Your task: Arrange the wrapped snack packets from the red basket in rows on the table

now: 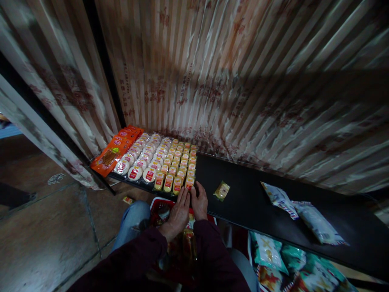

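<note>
Several rows of small yellow packaged cakes [168, 183] stand on a black shelf [240, 205], with red and white labels facing me. My left hand [178, 213] lies at the front of these rows, its fingers stretched out and touching the lower front of the end packets. Beside it, my right hand [199, 202] has its thumb and fingers around the lower right corner of the front cake [190, 182] in the rightmost row. Part of that packet's bottom is hidden by my fingertips. A single wrapped cake [222, 190] lies flat to the right of my hands.
Left of the cakes are rows of round white packaged cakes [135, 172] and orange snack packets [107, 159]. Two white-and-blue bags [317, 222] lie rightward. Below are a red basket [156, 200] between my knees and green bags [269, 250]. A patterned curtain [212, 81] hangs behind.
</note>
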Demonstrator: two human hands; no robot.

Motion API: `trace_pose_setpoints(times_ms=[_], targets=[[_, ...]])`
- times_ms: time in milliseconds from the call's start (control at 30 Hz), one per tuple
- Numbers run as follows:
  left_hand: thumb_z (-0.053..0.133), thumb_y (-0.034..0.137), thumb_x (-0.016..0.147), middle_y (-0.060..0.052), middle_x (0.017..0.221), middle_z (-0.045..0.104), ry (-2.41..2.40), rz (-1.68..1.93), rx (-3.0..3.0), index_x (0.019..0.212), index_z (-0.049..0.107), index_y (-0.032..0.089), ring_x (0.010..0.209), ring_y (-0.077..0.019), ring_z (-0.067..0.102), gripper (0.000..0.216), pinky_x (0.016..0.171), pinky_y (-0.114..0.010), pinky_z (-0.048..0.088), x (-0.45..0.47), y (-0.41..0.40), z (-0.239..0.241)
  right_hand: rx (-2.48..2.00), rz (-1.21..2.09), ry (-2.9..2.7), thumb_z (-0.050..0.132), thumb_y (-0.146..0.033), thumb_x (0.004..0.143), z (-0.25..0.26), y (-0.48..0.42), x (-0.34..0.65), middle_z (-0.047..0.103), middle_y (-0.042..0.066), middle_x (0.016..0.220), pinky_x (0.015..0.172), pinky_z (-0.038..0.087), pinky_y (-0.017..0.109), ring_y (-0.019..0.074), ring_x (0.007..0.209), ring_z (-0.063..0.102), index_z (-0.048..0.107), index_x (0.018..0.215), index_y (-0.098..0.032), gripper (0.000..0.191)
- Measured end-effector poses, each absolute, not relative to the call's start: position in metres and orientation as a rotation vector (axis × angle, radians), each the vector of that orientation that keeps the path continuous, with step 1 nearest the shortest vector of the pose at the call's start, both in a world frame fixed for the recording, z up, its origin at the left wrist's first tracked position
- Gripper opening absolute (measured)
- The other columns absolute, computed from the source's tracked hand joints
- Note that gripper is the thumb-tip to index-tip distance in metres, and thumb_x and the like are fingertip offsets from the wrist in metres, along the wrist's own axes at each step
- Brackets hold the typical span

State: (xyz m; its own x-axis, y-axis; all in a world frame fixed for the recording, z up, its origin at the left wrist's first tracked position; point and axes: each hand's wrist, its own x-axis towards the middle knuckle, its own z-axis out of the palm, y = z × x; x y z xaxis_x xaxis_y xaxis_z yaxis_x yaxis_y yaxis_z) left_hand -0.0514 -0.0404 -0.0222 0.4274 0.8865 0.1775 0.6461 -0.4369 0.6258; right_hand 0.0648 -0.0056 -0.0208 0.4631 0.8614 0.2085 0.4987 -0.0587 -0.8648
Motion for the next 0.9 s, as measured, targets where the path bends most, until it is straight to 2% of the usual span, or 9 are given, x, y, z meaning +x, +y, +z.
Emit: trace_pose_setpoints(times_ms=[200, 400, 533, 700, 767, 900], targets=[[0.025, -0.008, 0.076, -0.011, 0.160, 0.022, 1.247, 0.708, 2.136, 0.151, 0.028, 0.011, 0.149, -0.0178, 0.005, 0.078, 0.121, -0.041, 0.029, -0.053, -0.039, -0.021, -1.682, 0.615, -1.202, 0.039, -0.058, 0.086, -0.010, 0.006, 0.053, 0.047, 0.017, 0.148, 0.115, 0.031, 0.044, 0.0265, 0.137, 0.043, 0.043, 0.143, -0.011, 0.075], [0.025, -0.011, 0.069, -0.006, 0.158, 0.030, 1.220, 0.657, 2.145, 0.150, 0.032, 0.014, 0.149, -0.0132, 0.007, 0.085, 0.124, -0.037, 0.022, -0.053, -0.035, -0.024, -1.690, 0.660, -1.190, 0.038, -0.061, 0.085, -0.010, 0.011, 0.048, 0.049, 0.017, 0.146, 0.114, 0.033, 0.044, 0.0272, 0.134, 0.046, 0.040, 0.146, -0.012, 0.078], [0.026, -0.010, 0.073, -0.007, 0.158, 0.030, 1.266, 0.661, 2.264, 0.150, 0.031, 0.014, 0.149, -0.0144, 0.013, 0.081, 0.122, -0.035, 0.027, -0.053, -0.038, -0.026, -1.702, 0.662, -1.143, 0.045, -0.063, 0.082, -0.011, 0.013, 0.052, 0.047, 0.019, 0.147, 0.113, 0.034, 0.044, 0.0290, 0.135, 0.046, 0.039, 0.146, -0.011, 0.083], [0.037, 0.006, 0.087, -0.011, 0.155, 0.035, 1.367, 0.665, 2.586, 0.148, 0.036, 0.015, 0.149, -0.0237, 0.020, 0.061, 0.116, -0.045, 0.034, -0.061, -0.034, -0.020, -1.672, 0.685, -1.054, 0.041, -0.069, 0.083, -0.003, 0.021, 0.058, 0.041, 0.014, 0.153, 0.117, 0.028, 0.042, 0.0262, 0.141, 0.038, 0.038, 0.147, -0.014, 0.084], [0.041, 0.017, 0.091, -0.011, 0.156, 0.034, 1.452, 0.734, 2.656, 0.148, 0.037, 0.014, 0.148, -0.0270, 0.021, 0.057, 0.117, -0.049, 0.030, -0.067, -0.027, -0.013, -1.643, 0.735, -1.027, 0.037, -0.071, 0.084, 0.001, 0.026, 0.060, 0.037, 0.013, 0.155, 0.118, 0.026, 0.041, 0.0250, 0.143, 0.035, 0.035, 0.149, -0.015, 0.085], [0.047, 0.034, 0.091, -0.012, 0.159, 0.028, 1.655, 0.836, 2.645, 0.151, 0.030, 0.014, 0.149, -0.0321, 0.015, 0.066, 0.119, -0.052, 0.021, -0.074, -0.008, 0.003, -1.600, 0.796, -0.969, 0.032, -0.075, 0.084, 0.004, 0.041, 0.061, 0.033, 0.013, 0.157, 0.119, 0.023, 0.041, 0.0251, 0.145, 0.031, 0.032, 0.151, -0.014, 0.091]])
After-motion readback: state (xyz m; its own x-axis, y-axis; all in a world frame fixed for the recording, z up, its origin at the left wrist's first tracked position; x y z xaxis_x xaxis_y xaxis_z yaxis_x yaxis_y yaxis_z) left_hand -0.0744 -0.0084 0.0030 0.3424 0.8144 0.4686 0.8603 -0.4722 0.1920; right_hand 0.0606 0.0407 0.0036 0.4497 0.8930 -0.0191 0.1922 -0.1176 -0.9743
